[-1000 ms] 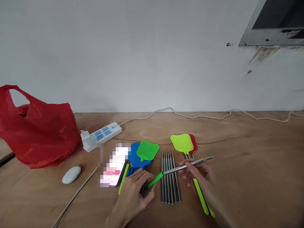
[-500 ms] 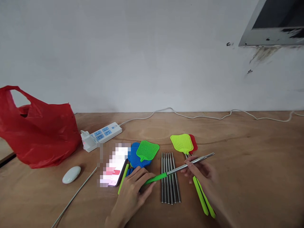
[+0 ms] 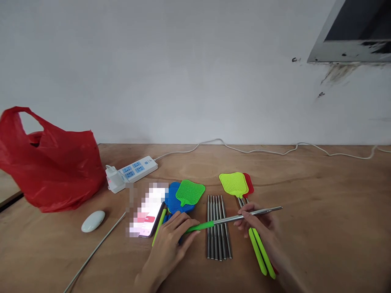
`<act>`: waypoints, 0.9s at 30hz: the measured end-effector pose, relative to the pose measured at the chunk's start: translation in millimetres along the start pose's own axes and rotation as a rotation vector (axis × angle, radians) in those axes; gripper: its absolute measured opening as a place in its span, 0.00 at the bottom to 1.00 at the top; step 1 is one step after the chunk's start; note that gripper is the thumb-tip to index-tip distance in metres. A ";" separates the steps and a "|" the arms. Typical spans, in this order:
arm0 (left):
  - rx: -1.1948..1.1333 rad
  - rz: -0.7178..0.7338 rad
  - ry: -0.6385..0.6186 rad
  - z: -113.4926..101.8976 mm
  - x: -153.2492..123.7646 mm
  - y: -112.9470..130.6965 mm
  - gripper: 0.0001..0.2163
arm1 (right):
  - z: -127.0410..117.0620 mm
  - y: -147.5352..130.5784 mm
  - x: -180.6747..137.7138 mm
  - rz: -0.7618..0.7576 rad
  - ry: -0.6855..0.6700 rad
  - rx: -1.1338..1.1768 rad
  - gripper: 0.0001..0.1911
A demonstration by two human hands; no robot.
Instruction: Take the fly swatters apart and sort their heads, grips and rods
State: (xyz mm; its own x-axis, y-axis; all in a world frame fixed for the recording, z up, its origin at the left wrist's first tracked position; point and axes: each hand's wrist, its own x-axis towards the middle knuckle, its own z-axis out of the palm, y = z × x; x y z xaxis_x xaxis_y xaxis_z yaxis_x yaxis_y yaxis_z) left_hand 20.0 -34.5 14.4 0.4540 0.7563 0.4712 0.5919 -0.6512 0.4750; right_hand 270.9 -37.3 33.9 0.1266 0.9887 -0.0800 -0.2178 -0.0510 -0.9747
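Note:
A fly swatter handle, a silver metal rod (image 3: 229, 219) with a green grip (image 3: 200, 226), is held nearly level across both hands. My left hand (image 3: 171, 240) is closed around the green grip, partly hiding its end. Closer to the tip, my right hand (image 3: 258, 224) pinches the metal part between thumb and fingers. Below the rod, several metal rods (image 3: 219, 244) lie side by side on the table. Green (image 3: 191, 192) and blue (image 3: 173, 201) swatter heads lie left of them. To the right are a yellow-green swatter head (image 3: 233, 184), a red one (image 3: 249, 185) and yellow-green grips (image 3: 262, 252).
A lit phone (image 3: 152, 211), partly pixelated, lies left of my left hand. Farther left are a white power strip (image 3: 134, 173) with a plugged adapter, a white rounded object (image 3: 93, 221) and a red plastic bag (image 3: 64, 171). A white cable (image 3: 256, 151) runs along the wall.
The rod has tipped flatter, its metal end now lower and reaching slightly farther right. My right hand has dropped a little. Both hands keep their hold.

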 end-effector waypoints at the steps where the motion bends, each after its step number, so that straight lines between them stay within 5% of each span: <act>1: -0.006 0.000 0.000 -0.4 -0.3 -0.2 0.06 | -1.3 0.9 0.9 -0.008 -0.015 -0.006 0.20; 9: -0.075 -0.016 -0.003 1.9 1.0 9.6 0.06 | 9.5 4.8 -2.9 0.059 -0.192 -0.094 0.23; 23: -0.089 -0.050 0.007 0.6 2.6 17.3 0.07 | 10.5 15.0 -4.2 0.101 -0.153 -0.072 0.17; 27: 0.065 -0.064 0.004 -6.9 2.7 11.5 0.09 | 11.9 13.9 -4.5 0.089 -0.127 -0.034 0.18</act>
State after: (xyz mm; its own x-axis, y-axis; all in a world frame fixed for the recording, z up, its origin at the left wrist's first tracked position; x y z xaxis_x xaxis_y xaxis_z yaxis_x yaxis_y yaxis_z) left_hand 23.5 -40.5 26.3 0.4110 0.7958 0.4448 0.6614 -0.5961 0.4552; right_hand 255.7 -40.8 23.1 -0.0160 0.9898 -0.1417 -0.1894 -0.1422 -0.9716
